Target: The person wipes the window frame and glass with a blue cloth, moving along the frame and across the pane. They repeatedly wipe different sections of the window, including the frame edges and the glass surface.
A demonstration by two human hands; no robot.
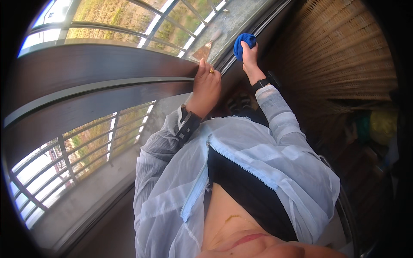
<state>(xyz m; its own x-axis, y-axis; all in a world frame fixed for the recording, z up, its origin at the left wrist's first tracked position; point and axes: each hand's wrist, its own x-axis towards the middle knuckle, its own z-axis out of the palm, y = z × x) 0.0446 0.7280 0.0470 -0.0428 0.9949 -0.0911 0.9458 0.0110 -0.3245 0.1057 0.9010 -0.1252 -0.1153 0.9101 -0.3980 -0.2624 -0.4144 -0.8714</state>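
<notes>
A bunched blue cloth [239, 47] is gripped in my right hand [250, 56], over the metal window track [229, 63]. My left hand [206, 87] wears a ring and curls around the lower end of the dark window frame [135, 61]; its palm side is hidden. Just beyond those fingers, a scraper with a rusty blade [203, 51] lies on the grey outer sill [230, 22].
Metal security bars [113, 29] stand outside the window. On my right is a large woven wicker surface [338, 48]. A yellow bag-like item [384, 125] and a green one [363, 127] sit in the shade below it.
</notes>
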